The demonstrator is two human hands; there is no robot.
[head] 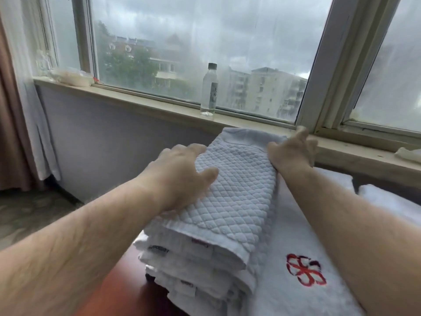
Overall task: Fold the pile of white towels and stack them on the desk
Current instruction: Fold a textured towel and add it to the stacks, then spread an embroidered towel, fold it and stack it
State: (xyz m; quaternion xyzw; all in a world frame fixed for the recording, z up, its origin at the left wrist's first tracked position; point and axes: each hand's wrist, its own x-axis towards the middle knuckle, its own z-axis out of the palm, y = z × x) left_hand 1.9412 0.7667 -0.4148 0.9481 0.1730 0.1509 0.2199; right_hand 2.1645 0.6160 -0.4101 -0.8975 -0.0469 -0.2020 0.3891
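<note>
A stack of folded white towels (pixel 205 265) stands on the reddish-brown desk (pixel 118 290). Its top towel (pixel 237 192) has a quilted diamond weave. My left hand (pixel 180 176) lies on the left side of that top towel, fingers spread and slightly bent, thumb on the fabric. My right hand (pixel 293 151) rests at the towel's far right corner, with the fingertips hidden behind the edge. To the right of the stack lies a flat white towel with a red embroidered emblem (pixel 305 272), passing under my right forearm.
A clear water bottle (pixel 209 90) stands on the window sill (pixel 145 103) behind the stack. More white towelling (pixel 391 201) lies at the right. A curtain (pixel 20 110) hangs at the left, and carpeted floor (pixel 29 215) lies below it.
</note>
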